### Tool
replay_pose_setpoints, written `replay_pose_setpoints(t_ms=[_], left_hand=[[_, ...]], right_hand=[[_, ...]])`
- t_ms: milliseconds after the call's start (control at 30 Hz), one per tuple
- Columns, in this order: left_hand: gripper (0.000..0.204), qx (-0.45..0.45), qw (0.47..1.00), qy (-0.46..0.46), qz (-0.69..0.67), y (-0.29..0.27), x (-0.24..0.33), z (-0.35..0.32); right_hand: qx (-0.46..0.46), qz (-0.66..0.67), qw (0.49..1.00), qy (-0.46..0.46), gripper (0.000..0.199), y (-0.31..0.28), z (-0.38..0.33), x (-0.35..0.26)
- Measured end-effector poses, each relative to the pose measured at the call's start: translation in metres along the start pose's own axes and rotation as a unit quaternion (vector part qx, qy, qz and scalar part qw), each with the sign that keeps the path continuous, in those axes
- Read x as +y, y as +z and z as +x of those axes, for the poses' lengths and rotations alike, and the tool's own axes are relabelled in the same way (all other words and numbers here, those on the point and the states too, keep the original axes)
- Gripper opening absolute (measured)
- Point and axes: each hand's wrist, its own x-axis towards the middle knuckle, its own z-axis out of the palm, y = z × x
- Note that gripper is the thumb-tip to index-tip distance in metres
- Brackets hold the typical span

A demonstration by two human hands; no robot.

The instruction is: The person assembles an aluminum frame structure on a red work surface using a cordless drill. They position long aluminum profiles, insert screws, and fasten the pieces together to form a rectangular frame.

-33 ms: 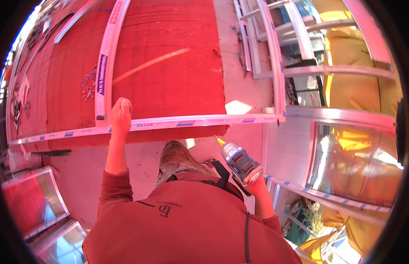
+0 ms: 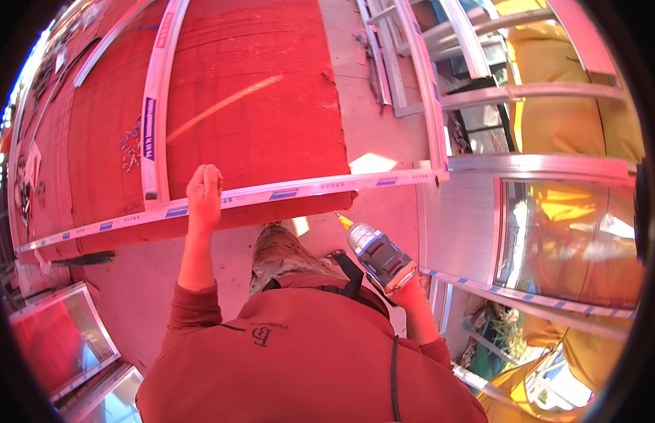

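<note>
My left hand (image 2: 205, 192) is closed, its fingers curled, over the near rail of a pale metal frame (image 2: 327, 186). Whether anything small is in its fingers I cannot make out. Just left of it, a crosspiece (image 2: 157, 106) with a blue label meets that rail. My right hand (image 2: 411, 290) grips a cordless drill (image 2: 378, 252) low in front of my right side. The drill's yellow-collared tip (image 2: 344, 220) points up and left, short of the rail and apart from it.
A red-covered table (image 2: 257, 120) bears the frame. Small screws (image 2: 131, 146) lie scattered left of the crosspiece. Metal frames (image 2: 475, 99) and a glazed panel (image 2: 567, 233) stand at the right, near yellow cloth (image 2: 564, 130). Glazed panels (image 2: 66, 338) lean at the lower left.
My left hand has shifted right along the near rail, away from the crosspiece. The drill stays in my right hand, pointing the same way. The whole view has turned slightly.
</note>
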Motion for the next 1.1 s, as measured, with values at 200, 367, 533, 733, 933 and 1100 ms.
replay_pose_setpoints(t_ms=[200, 367, 533, 733, 933, 1100], left_hand=[[0.019, -0.27, 0.861, -0.301, -0.307, 0.231, 0.049, -0.169], [0.02, -0.277, 0.787, -0.402, -0.378, 0.306, 0.04, -0.231], [0.026, -0.231, 0.746, -0.509, -0.362, 0.368, 0.029, -0.255], [0.024, -0.213, 0.712, -0.551, -0.38, 0.454, 0.022, -0.241], [0.026, -0.172, 0.704, -0.561, -0.4, 0.538, 0.027, -0.203], [0.026, -0.151, 0.751, -0.493, -0.411, 0.577, 0.016, -0.176]], right_hand=[[0.106, -0.029, 0.99, -0.085, 0.04, -0.007, -0.094, 0.06], [0.188, -0.019, 0.979, -0.077, 0.043, -0.021, -0.155, 0.112], [0.214, 0.019, 0.976, -0.038, 0.043, -0.046, -0.175, 0.14], [0.198, 0.017, 0.98, -0.008, 0.047, -0.091, -0.15, 0.194], [0.133, 0.072, 0.985, 0.083, 0.044, -0.14, -0.11, 0.263], [0.132, 0.505, 0.832, 0.191, 0.048, -0.18, -0.065, 0.288]])
